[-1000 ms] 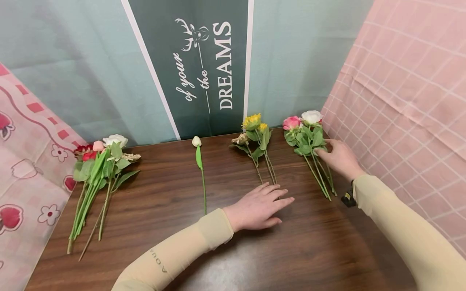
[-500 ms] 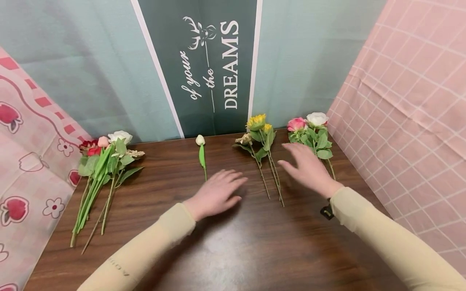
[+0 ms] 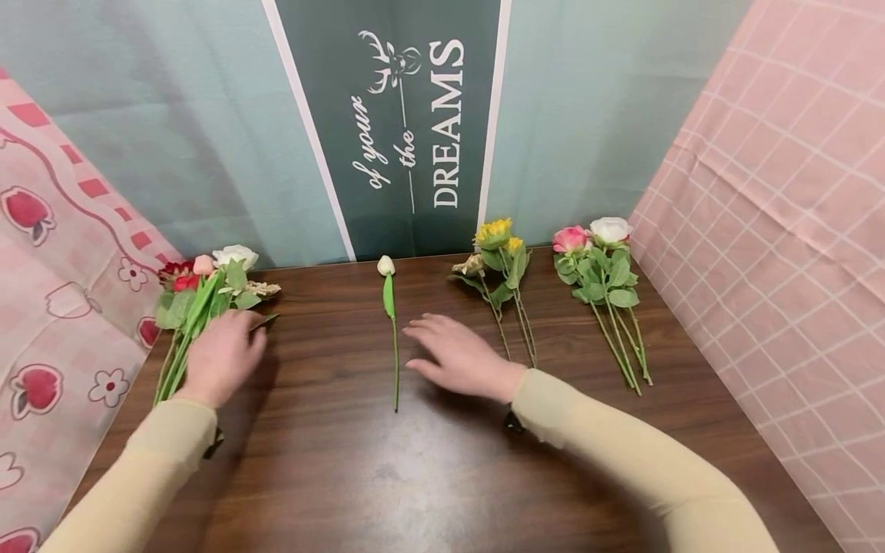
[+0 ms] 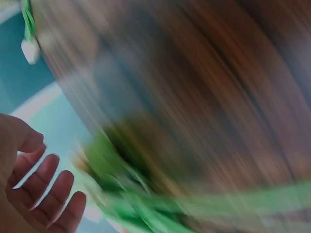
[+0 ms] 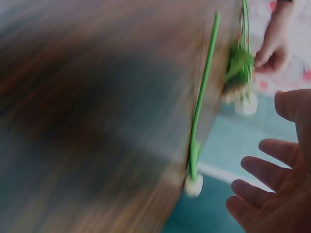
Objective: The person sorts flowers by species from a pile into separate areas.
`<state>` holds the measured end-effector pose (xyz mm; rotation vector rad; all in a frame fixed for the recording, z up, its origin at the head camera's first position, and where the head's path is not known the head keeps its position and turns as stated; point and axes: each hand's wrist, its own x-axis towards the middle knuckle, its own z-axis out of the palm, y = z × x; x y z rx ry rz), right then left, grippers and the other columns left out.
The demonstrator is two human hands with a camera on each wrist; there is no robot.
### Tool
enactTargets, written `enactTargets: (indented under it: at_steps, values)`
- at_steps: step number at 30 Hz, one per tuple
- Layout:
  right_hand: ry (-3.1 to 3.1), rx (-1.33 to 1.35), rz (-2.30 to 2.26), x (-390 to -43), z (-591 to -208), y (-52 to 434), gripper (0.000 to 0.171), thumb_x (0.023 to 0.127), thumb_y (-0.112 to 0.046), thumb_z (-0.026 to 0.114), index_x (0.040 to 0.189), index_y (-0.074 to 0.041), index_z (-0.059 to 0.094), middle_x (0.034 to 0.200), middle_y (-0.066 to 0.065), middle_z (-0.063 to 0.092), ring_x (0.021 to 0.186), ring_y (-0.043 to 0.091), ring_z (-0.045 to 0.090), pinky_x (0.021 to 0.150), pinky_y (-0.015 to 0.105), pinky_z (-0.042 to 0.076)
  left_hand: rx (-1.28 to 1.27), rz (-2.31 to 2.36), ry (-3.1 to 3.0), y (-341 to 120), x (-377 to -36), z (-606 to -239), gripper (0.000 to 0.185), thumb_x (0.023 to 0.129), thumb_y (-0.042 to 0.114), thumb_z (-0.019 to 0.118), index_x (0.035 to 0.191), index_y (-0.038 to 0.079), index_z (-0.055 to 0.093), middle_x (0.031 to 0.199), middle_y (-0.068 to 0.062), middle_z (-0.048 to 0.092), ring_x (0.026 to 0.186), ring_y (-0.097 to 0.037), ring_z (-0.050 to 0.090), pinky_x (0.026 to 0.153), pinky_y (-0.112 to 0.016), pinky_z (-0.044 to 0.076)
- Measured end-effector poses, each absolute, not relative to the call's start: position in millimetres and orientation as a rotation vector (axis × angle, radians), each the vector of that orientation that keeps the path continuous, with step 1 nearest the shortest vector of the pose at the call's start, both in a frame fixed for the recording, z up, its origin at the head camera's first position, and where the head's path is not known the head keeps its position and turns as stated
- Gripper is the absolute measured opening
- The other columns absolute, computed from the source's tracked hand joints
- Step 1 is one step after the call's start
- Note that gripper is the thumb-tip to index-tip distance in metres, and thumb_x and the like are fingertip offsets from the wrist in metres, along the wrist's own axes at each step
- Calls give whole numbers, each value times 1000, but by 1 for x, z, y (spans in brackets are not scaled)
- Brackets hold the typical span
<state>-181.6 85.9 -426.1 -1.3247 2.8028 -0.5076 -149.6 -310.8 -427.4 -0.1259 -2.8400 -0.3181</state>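
Flowers in the mixed bunch (image 3: 200, 307) lie at the table's (image 3: 429, 476) left edge, the left hand (image 3: 220, 358) spread loosely over their stems, holding nothing. Right hand (image 3: 459, 359) hovers relaxed beside the single tulip (image 3: 390, 322). Best gather stems low, together.

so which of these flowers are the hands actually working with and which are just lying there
In hand:
- left hand over the mixed bunch by the table's left edge
- right hand open beside the single white tulip

Lying about:
- sunflower stems
- pink and white rose stems
- dreams banner

Backdrop banner (image 3: 408, 123): "of your the DREAMS"
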Motion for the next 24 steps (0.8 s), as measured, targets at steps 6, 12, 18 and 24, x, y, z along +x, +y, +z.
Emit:
enactTargets:
  at_steps: [6, 12, 18, 24]
  values:
    - [2694, -1476, -298, -165, -432, 36, 60, 104, -48, 55, 152, -11, 48, 156, 10, 46, 148, 31, 34, 123, 42, 24, 168, -413, -3024, -369, -140, -426, 32, 96, 24, 60, 114, -2, 65, 107, -28, 67, 81, -43, 66, 53, -54, 48]
    - [2650, -1545, -279, -155, -429, 3, 59, 105, -49, 51, 153, -15, 48, 157, 5, 45, 150, 28, 32, 123, 36, 22, 298, -481, -3130, -388, -134, -425, 39, 98, 31, 58, 112, -4, 69, 99, -26, 69, 75, -37, 65, 51, -49, 48]
    - [2647, -1540, -284, -150, -427, -12, 57, 105, -48, 53, 152, -17, 49, 155, 3, 47, 149, 27, 33, 123, 35, 23, 296, -643, -3172, -384, -137, -423, 39, 97, 32, 60, 107, -4, 72, 80, -9, 65, 69, -25, 56, 55, -37, 44]
    - [2633, -1540, -296, -150, -428, -12, 56, 105, -48, 51, 152, -16, 49, 155, 2, 48, 149, 27, 32, 123, 34, 22, 306, -694, -3141, -382, -135, -421, 33, 98, 29, 59, 96, 0, 73, 67, 0, 62, 64, -20, 54, 55, -35, 41]
